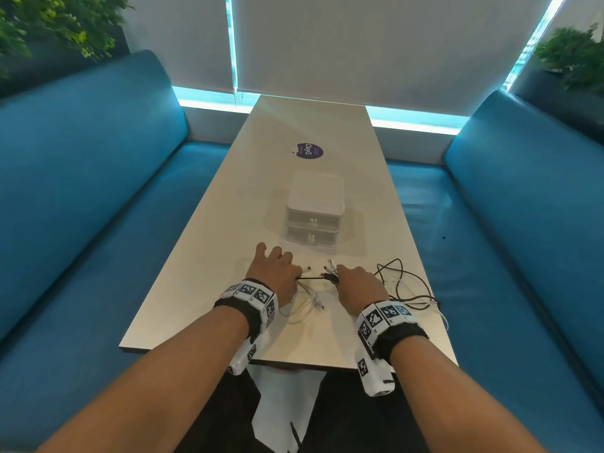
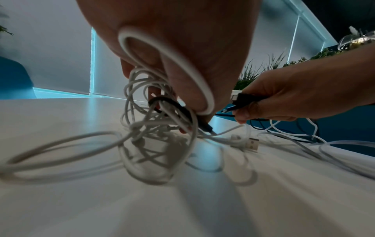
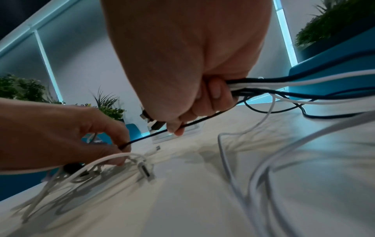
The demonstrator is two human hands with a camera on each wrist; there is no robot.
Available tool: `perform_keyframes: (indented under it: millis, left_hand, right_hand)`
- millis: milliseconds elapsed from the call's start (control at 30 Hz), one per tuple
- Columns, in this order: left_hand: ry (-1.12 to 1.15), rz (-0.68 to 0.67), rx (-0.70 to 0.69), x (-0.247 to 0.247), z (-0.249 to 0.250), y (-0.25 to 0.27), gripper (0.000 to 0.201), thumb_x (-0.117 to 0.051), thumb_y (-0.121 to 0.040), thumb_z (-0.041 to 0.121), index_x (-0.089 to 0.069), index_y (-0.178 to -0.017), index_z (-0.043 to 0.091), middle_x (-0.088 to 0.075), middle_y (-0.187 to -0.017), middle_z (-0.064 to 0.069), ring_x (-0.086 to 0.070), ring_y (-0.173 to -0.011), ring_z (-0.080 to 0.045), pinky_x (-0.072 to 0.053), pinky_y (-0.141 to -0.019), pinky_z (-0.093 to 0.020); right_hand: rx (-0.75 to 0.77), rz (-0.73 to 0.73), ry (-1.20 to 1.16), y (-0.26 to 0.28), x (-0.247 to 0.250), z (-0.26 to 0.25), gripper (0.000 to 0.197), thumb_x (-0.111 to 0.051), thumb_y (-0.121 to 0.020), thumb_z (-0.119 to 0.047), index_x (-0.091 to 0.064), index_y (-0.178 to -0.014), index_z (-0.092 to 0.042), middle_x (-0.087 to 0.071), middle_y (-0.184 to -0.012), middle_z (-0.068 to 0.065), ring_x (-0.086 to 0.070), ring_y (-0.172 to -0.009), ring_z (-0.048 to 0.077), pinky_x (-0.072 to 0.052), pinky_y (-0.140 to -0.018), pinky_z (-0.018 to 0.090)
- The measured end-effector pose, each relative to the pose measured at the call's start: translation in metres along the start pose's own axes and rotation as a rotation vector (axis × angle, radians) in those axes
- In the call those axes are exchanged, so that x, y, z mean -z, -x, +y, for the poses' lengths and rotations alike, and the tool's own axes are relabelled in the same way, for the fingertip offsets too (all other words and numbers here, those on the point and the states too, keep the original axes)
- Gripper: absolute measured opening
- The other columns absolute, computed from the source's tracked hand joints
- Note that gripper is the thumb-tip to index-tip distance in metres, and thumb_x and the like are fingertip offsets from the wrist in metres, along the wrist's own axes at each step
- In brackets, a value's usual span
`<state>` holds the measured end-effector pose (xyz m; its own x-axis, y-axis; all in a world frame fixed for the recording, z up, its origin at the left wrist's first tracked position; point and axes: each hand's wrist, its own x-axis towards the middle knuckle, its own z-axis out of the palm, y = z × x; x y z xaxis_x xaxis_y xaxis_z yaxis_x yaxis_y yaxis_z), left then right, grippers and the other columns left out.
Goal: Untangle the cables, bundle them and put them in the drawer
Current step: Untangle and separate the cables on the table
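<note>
A tangle of white cables (image 1: 304, 305) lies on the table under my left hand (image 1: 277, 273); in the left wrist view the tangle (image 2: 154, 144) hangs from that hand's fingers. My left hand's thumb and forefinger pinch a thin black cable (image 1: 313, 277) that runs taut to my right hand (image 1: 356, 286). The right hand (image 3: 192, 72) grips a bunch of black and white cable ends (image 3: 304, 83) with their plugs sticking out of the fist. Loose black loops (image 1: 402, 282) trail off to the right. The white two-drawer unit (image 1: 315, 207) stands just beyond my hands, both drawers closed.
The long pale table (image 1: 228, 223) has a purple round sticker (image 1: 307, 151) beyond the drawer unit. Blue sofas (image 1: 98, 191) flank both long sides. A white USB plug (image 2: 253, 143) and a white connector (image 3: 145, 171) lie on the table between my hands.
</note>
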<state>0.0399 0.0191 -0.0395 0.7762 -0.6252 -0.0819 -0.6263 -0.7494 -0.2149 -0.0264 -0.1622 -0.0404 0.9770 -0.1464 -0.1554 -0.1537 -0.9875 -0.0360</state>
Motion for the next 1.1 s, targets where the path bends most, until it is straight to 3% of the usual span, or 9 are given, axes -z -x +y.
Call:
perform_keyframes:
  millis: [167, 300, 433, 600, 733, 1100]
  left_hand:
    - [-0.001, -0.025, 0.038, 0.001, -0.012, 0.006, 0.033, -0.036, -0.101, 0.041, -0.064, -0.114, 0.031, -0.061, -0.116, 0.001, -0.047, -0.115, -0.027, -0.026, -0.101, -0.051]
    - [-0.049, -0.002, -0.029, 0.002, -0.002, 0.008, 0.038, -0.032, -0.104, 0.044, -0.065, -0.116, 0.03, -0.062, -0.118, 0.0, -0.047, -0.116, -0.028, -0.026, -0.103, -0.052]
    - [-0.042, -0.008, -0.049, 0.004, 0.013, 0.002, 0.038, -0.033, -0.103, 0.041, -0.066, -0.116, 0.029, -0.063, -0.117, -0.002, -0.045, -0.118, -0.029, -0.023, -0.106, -0.053]
    - [0.004, 0.034, -0.061, 0.004, 0.019, 0.0, 0.041, -0.03, -0.104, 0.044, -0.065, -0.118, 0.031, -0.064, -0.112, 0.0, -0.047, -0.115, -0.028, -0.024, -0.104, -0.052]
    - [0.027, 0.066, -0.044, 0.002, 0.014, 0.003, 0.041, -0.031, -0.103, 0.047, -0.066, -0.118, 0.032, -0.062, -0.112, 0.0, -0.048, -0.114, -0.027, -0.026, -0.101, -0.051]
    - [-0.01, 0.025, -0.051, 0.001, 0.001, 0.006, 0.036, -0.032, -0.104, 0.042, -0.064, -0.119, 0.031, -0.061, -0.117, 0.002, -0.047, -0.116, -0.027, -0.028, -0.102, -0.05]
  right_hand:
    - [-0.054, -0.013, -0.038, 0.002, 0.004, 0.016, 0.023, -0.04, -0.103, -0.026, -0.052, -0.118, -0.013, -0.06, -0.104, 0.012, -0.063, -0.093, 0.031, -0.053, -0.079, 0.04]
    - [-0.094, 0.022, -0.081, 0.001, 0.003, 0.009, 0.022, -0.038, -0.102, -0.023, -0.051, -0.117, -0.013, -0.061, -0.106, 0.013, -0.063, -0.094, 0.032, -0.049, -0.076, 0.039]
    - [-0.029, 0.079, -0.156, 0.002, -0.002, -0.017, 0.024, -0.039, -0.103, -0.025, -0.045, -0.123, -0.014, -0.06, -0.105, 0.015, -0.062, -0.093, 0.036, -0.05, -0.074, 0.041]
    - [0.007, 0.022, -0.346, -0.003, -0.012, -0.025, 0.024, -0.042, -0.1, -0.032, -0.057, -0.11, -0.016, -0.066, -0.106, 0.014, -0.061, -0.095, 0.034, -0.052, -0.08, 0.041]
    - [0.027, 0.003, -0.368, 0.0, -0.006, -0.015, 0.025, -0.044, -0.1, -0.035, -0.06, -0.106, -0.017, -0.066, -0.1, 0.013, -0.062, -0.091, 0.033, -0.053, -0.08, 0.043]
    - [-0.139, 0.036, -0.378, 0.0, 0.001, 0.014, 0.03, -0.048, -0.101, -0.034, -0.062, -0.113, -0.011, -0.066, -0.106, 0.017, -0.062, -0.096, 0.036, -0.048, -0.076, 0.036]
